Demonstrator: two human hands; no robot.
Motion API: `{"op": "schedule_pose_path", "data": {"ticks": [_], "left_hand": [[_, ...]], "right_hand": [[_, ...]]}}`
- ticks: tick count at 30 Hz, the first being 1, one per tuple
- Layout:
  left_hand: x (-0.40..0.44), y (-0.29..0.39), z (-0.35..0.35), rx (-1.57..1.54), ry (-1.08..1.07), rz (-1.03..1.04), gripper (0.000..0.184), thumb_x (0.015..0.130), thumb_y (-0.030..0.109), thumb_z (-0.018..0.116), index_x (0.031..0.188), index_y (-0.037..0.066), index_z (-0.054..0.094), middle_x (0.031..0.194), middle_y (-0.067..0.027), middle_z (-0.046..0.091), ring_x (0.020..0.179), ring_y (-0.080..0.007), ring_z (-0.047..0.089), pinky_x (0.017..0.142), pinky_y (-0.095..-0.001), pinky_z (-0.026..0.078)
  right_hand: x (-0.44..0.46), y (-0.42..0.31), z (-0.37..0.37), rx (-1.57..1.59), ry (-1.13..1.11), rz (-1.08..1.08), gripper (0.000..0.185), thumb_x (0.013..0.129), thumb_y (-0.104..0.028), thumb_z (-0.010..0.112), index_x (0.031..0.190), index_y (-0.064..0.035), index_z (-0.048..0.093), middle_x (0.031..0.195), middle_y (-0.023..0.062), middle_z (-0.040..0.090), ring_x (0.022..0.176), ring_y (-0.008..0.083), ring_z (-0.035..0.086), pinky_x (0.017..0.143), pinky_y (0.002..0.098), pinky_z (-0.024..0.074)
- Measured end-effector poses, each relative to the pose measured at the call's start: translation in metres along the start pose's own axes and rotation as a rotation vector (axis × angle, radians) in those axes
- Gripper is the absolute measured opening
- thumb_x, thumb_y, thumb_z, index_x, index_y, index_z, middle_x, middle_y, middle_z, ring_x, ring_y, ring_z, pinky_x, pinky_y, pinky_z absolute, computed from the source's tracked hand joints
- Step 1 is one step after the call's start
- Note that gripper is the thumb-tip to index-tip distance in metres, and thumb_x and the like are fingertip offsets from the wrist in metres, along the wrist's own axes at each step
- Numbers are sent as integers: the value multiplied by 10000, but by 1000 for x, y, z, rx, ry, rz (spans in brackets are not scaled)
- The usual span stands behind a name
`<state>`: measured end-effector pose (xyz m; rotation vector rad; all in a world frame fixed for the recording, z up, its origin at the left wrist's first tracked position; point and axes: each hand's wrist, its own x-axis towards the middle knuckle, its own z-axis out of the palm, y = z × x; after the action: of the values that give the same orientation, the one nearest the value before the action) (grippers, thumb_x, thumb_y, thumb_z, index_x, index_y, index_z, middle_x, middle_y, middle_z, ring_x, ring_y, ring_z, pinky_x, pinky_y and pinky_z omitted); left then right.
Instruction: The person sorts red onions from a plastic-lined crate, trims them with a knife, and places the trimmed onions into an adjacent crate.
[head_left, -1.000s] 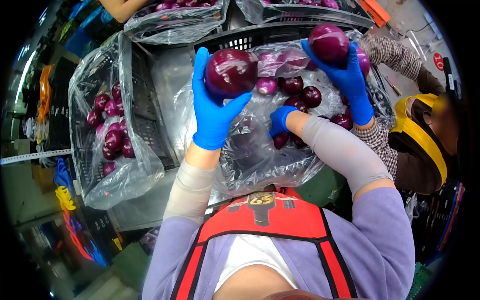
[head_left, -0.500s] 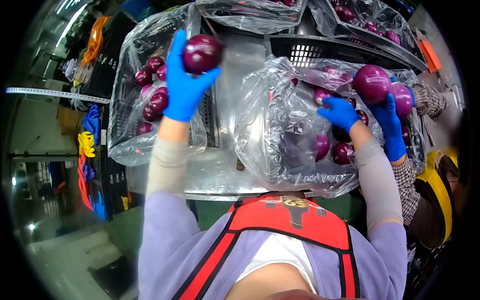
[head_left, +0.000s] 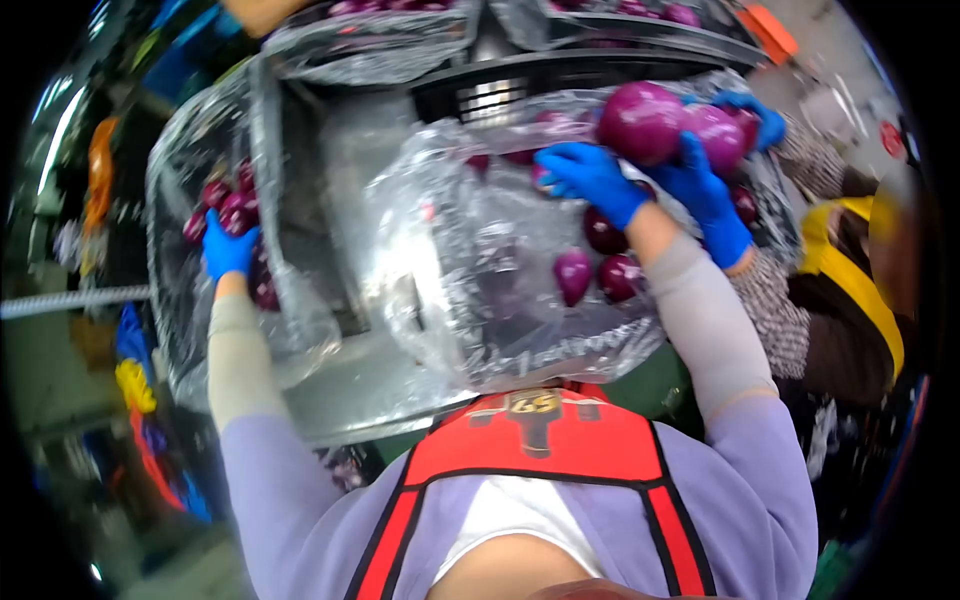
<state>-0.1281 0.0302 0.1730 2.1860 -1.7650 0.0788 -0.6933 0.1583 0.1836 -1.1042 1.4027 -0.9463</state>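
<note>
My left hand (head_left: 229, 248), in a blue glove, is down inside the bag-lined left crate (head_left: 160, 190). Its fingers and thumb curl round a red onion (head_left: 238, 219) among several others there. Over the right crate, whose lining is a clear plastic bag (head_left: 430, 290), is my right hand (head_left: 595, 180), also gloved in blue. Its bent fingers close on a small red onion (head_left: 540, 178), mostly hidden behind them. Loose red onions (head_left: 573, 277) lie below that hand in the bag.
A co-worker's blue-gloved hands (head_left: 708, 200) hold large red onions (head_left: 643, 123) right beside my right hand. More bag-lined crates (head_left: 380, 55) of onions stand along the back. A metal table (head_left: 370, 385) lies under the crates. Coloured gloves (head_left: 135, 385) hang at the left.
My left hand has gone down and left into the left crate, carrying the large onion from the air. My right hand stays over the right crate. The view has shifted.
</note>
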Motion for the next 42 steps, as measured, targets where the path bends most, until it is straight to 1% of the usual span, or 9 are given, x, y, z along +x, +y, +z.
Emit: {"op": "schedule_pose_path", "data": {"ticks": [8, 12, 18, 21, 24, 28, 32, 36, 42], "left_hand": [[41, -31, 63, 90, 28, 145, 935, 744, 369, 737, 1495, 131, 233, 1428, -284, 366, 1280, -441, 413, 1036, -460, 388], [19, 93, -31, -391, 295, 473, 739, 807, 166, 726, 1421, -10, 356, 1457, -212, 379, 1346, -329, 371, 1105, -385, 293], [-83, 266, -120, -943, 50, 880, 717, 774, 17, 714, 1411, 10, 385, 1474, -132, 386, 1348, -247, 382, 1112, -370, 305], [-137, 327, -109, -1184, -363, 951, 784, 745, 73, 759, 1426, 42, 373, 1481, -123, 380, 1347, -255, 387, 1088, -375, 340], [-162, 367, -87, -1198, -497, 970, 870, 716, 143, 797, 1450, 56, 338, 1480, -137, 362, 1349, -285, 381, 1088, -364, 346], [-177, 400, -58, -1252, -494, 1081, 959, 676, 145, 836, 1465, 63, 297, 1476, -143, 360, 1321, -283, 412, 1076, -370, 377], [-181, 396, -58, -1243, -463, 1066, 967, 670, 115, 839, 1464, 57, 291, 1453, -134, 390, 1303, -282, 435, 1079, -374, 378], [-188, 376, -76, -1668, -766, 672, 832, 753, 153, 780, 1442, 52, 326, 1399, -138, 440, 1278, -288, 462, 1056, -403, 413], [-187, 340, -77, -2708, -1597, -587, 908, 755, 547, 659, 1428, 33, 332, 1429, -223, 397, 1276, -383, 449, 1055, -510, 394]], "right_hand": [[-11, -27, -1, 155, -58, 142, 356, 916, -322, 621, 1148, -53, 608, 966, 45, 676, 818, 86, 634, 708, 215, 494], [-36, -37, 20, -132, -125, -358, 314, 910, -211, 630, 1150, -9, 618, 1025, 79, 658, 900, 125, 621, 821, 265, 503], [-131, -107, 5, 83, 228, -876, 306, 884, -8, 590, 1182, 57, 563, 1057, 131, 635, 937, 176, 630, 841, 283, 509], [-129, -111, -33, 214, 734, -755, 378, 809, -96, 727, 1144, 28, 600, 1059, 128, 627, 973, 182, 606, 823, 290, 518], [-119, -88, -56, -807, 832, -803, 492, 770, -162, 761, 1183, 25, 570, 1090, 128, 617, 998, 190, 599, 868, 323, 515], [-124, -80, -56, 69, 540, -403, 657, 733, -241, 784, 1279, -3, 507, 1139, 140, 615, 1044, 204, 598, 916, 342, 495], [-128, -77, -59, -117, 503, -513, 641, 790, -48, 713, 1354, -9, 410, 1216, 161, 556, 1095, 249, 587, 912, 341, 533], [-140, -88, -43, 93, 364, -639, 705, 778, -66, 697, 1399, -17, 368, 1322, 168, 484, 1159, 267, 557, 923, 434, 535], [-124, -103, -6, 290, 207, -836, 749, 754, -56, 752, 1401, -13, 377, 1319, 116, 491, 1180, 226, 521, 1013, 357, 442]]}}
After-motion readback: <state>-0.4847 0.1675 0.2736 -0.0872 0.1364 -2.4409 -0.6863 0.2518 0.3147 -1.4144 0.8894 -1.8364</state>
